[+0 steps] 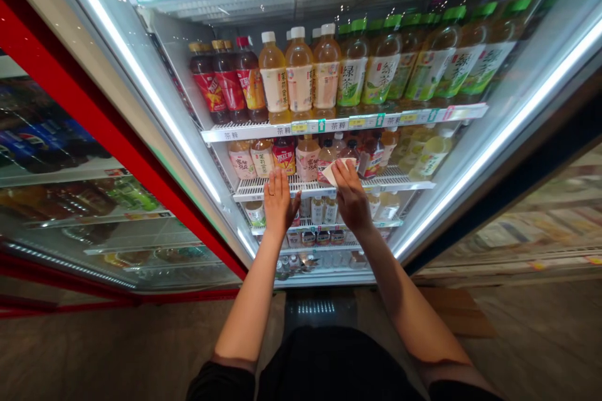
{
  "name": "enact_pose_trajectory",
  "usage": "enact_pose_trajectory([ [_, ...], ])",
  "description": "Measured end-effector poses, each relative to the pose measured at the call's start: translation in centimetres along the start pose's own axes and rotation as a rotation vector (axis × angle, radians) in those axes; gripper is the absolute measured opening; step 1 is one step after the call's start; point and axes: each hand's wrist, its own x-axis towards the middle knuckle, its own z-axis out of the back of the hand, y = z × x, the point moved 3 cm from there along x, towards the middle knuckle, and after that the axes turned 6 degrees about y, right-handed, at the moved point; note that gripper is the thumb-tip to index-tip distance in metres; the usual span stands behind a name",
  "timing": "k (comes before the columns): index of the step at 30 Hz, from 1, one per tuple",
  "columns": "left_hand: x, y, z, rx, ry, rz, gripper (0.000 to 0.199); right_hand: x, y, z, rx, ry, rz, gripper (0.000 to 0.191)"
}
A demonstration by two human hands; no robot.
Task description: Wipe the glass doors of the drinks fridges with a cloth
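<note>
My right hand (350,195) grips a light, soft white cloth (339,171) at the left hand's two o'clock; my left hand (281,200) lies open on the stiff wire shelf (256,188).

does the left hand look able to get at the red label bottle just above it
Probably yes. The left hand rests on the front of the white wire shelf, just below the red-label bottle, and nothing appears to stand in front of that bottle.
</note>
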Motion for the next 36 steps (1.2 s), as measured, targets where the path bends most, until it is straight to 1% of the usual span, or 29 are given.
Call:
enact_pose_trajectory([
  [4, -0.3, -0.5, -0.3, -0.003, -0.048, 0.028, 0.081, 0.6, 0.3, 0.2, 0.027, 0.068, 0.032, 0.073],
  [6, -0.5, -1.0, -0.5, -0.002, -0.052, 0.017, 0.079, 0.9, 0.0, 0.5, 0.028, 0.066, 0.038, 0.073],
  [8, -0.6, -1.7, -0.7, -0.007, -0.032, -0.024, 0.078, 0.7, -0.5, 0.9, 0.024, 0.034, 0.023, 0.074],
  [11, -0.5, -3.1, -0.8, -0.016, -0.007, -0.108, 0.075, 0.0, -1.1, 1.2, 0.014, -0.006, 0.009, 0.074],
  [15, -0.1, -5.8, -0.8, 0.011, 0.025, -0.216, 0.069, -0.3, -1.1, 1.0, 0.003, -0.009, 0.076, 0.074],
  [18, 0.3, -7.5, -0.8, 0.074, 0.021, -0.253, 0.065, 0.0, -1.5, 1.3, 0.018, -0.017, 0.118, 0.072],
  [20, 0.6, -8.4, -0.8, 0.1, -0.002, -0.262, 0.062, -0.1, -2.1, 1.6, 0.017, -0.023, 0.101, 0.07],
  [22, 0.7, -9.0, -0.9, 0.098, -0.011, -0.266, 0.062, -0.5, -2.7, 2.0, 0.008, -0.014, 0.055, 0.068],
  [25, 0.9, -9.6, -1.6, 0.063, 0.025, -0.259, 0.065, -1.2, -3.0, 2.2, -0.004, 0.022, 0.009, 0.068],
  [27, 1.0, -9.7, -2.3, 0.04, 0.049, -0.253, 0.069, -1.3, -3.0, 2.2, -0.011, 0.045, 0.01, 0.068],
  [29, 1.0, -9.7, -2.9, 0.031, 0.046, -0.252, 0.072, -1.0, -3.2, 2.4, -0.012, 0.054, 0.03, 0.067],
  [32, 1.1, -9.4, -3.8, 0.026, 0.023, -0.261, 0.074, -0.7, -3.6, 3.0, 0.002, 0.024, 0.046, 0.068],
  [34, 1.1, -9.2, -4.3, 0.015, 0.013, -0.258, 0.076, -0.9, -4.0, 3.3, 0.006, -0.014, 0.039, 0.071],
  [36, 1.2, -8.9, -4.8, 0.008, -0.003, -0.239, 0.076, -1.3, -4.1, 3.6, -0.007, -0.025, 0.033, 0.072],
])
